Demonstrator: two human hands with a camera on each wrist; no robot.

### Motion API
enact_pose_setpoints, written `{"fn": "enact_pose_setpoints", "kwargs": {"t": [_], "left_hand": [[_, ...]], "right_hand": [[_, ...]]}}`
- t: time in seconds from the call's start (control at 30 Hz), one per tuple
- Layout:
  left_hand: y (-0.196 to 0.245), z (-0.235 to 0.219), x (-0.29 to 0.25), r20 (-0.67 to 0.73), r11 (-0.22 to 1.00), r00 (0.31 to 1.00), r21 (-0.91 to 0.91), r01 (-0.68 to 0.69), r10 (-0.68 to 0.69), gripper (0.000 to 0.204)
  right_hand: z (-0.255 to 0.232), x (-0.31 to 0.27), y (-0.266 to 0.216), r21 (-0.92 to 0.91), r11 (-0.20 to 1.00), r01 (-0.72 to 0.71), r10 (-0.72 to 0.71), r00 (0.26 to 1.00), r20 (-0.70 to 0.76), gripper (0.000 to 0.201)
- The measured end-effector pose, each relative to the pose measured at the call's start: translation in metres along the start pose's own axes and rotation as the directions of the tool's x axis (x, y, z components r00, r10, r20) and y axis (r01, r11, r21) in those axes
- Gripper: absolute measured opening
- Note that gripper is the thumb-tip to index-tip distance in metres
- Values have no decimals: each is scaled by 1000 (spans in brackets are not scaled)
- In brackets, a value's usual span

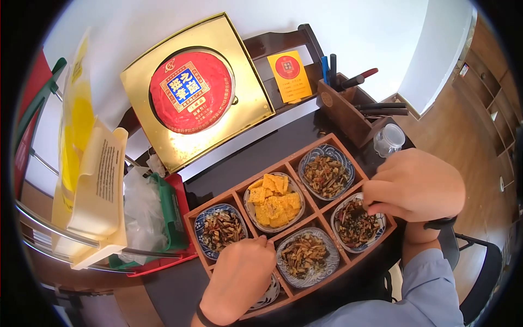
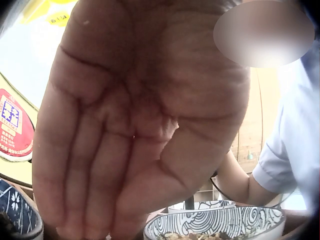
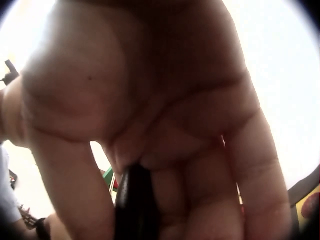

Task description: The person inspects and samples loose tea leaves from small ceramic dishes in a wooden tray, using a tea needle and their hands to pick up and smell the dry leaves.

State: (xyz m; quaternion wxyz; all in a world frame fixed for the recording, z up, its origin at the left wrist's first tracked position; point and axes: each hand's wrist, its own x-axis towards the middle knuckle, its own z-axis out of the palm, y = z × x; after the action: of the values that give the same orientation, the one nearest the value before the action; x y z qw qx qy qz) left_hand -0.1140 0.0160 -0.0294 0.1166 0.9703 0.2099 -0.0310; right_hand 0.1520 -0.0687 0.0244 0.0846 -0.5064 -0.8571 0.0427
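Note:
A divided wooden box [image 1: 350, 262] holds several patterned bowls. My right hand [image 1: 417, 185] is over the right-hand bowl [image 1: 354, 243] of dark dried pieces. In the right wrist view, a slim black object [image 3: 136, 202] is held between the thumb and fingers of my right hand [image 3: 160, 115]; its far end is out of sight. My left hand [image 1: 239, 278] lies over the bottom-left bowl [image 1: 268, 297], mostly covering it, its fingertips close to a divider. In the left wrist view, the fingers of my left hand [image 2: 135, 120] are nearly straight, with no held object visible.
Yellow crisps [image 1: 275, 210] fill a middle bowl. Behind the box stand a gold case [image 1: 245, 92] with a red disc, a yellow card [image 1: 294, 87], a wooden pen holder [image 1: 343, 109] and a clear jar [image 1: 389, 139]. To the left are green and red baskets [image 1: 173, 215].

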Motion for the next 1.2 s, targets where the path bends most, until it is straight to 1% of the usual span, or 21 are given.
{"fn": "enact_pose_setpoints", "kwargs": {"t": [0.1,0.13,0.2,0.27,0.33,0.4,0.5,0.63,0.7,0.73,0.8,0.83,0.9,0.93,1.0,1.1,1.13,1.2], "left_hand": [[1,-1,0,-27,999,1000,-32,5,-6,8],[3,-4,2,-13,1000,1000,-18,11,-11,9],[5,-6,3,5,1000,1000,-4,13,-13,9],[5,-7,3,34,1000,999,7,20,-20,11],[3,-5,1,28,1000,999,-3,16,-15,12],[1,-3,1,18,1000,1000,-6,10,-10,13],[1,-2,1,11,1000,1000,-11,7,-7,13],[5,-6,2,16,1000,1000,9,15,-16,13],[7,-7,3,16,999,1000,29,16,-17,14],[7,-7,3,17,999,1000,28,18,-19,14],[5,-5,2,14,1000,1000,22,22,-22,15],[3,-3,2,19,1000,1000,16,19,-20,15],[1,-1,-1,25,1000,999,8,24,-24,14],[1,-1,-1,22,1000,999,7,24,-24,15],[2,-2,0,19,1000,1000,10,18,-18,15],[1,-2,1,37,1000,999,1,31,-31,18],[1,-1,0,16,1000,1000,1,24,-24,19],[1,1,-1,-11,1000,1000,-10,26,-26,20]], "right_hand": [[-14,-11,-3,48,999,-22,23,999,-23,17],[-15,-13,-2,48,999,-18,19,1000,-22,17],[-16,-16,-1,6,1000,-23,23,996,-85,16],[-7,-7,2,-8,999,-47,46,996,-73,16],[2,3,2,-24,997,-71,69,996,-65,16],[8,8,-1,38,999,11,-10,1000,-12,17],[-10,-5,-6,53,998,25,-25,1000,-7,19],[-4,-5,-4,96,994,49,-46,998,-37,19],[7,4,-2,48,999,14,-16,1000,23,18],[5,3,-3,45,999,11,-12,1000,22,18],[-3,2,-4,28,998,61,-61,998,-6,18],[-5,1,-5,26,998,64,-64,998,-3,18],[-6,-3,-9,98,992,84,-77,995,-67,18],[-2,0,-10,98,991,86,-80,995,-66,18],[9,7,-10,87,994,68,-72,996,43,17],[4,4,-5,62,996,68,-68,998,-4,15],[1,0,-4,59,996,69,-69,998,-1,15],[-9,-8,-5,27,997,71,-69,996,-53,13]]}}
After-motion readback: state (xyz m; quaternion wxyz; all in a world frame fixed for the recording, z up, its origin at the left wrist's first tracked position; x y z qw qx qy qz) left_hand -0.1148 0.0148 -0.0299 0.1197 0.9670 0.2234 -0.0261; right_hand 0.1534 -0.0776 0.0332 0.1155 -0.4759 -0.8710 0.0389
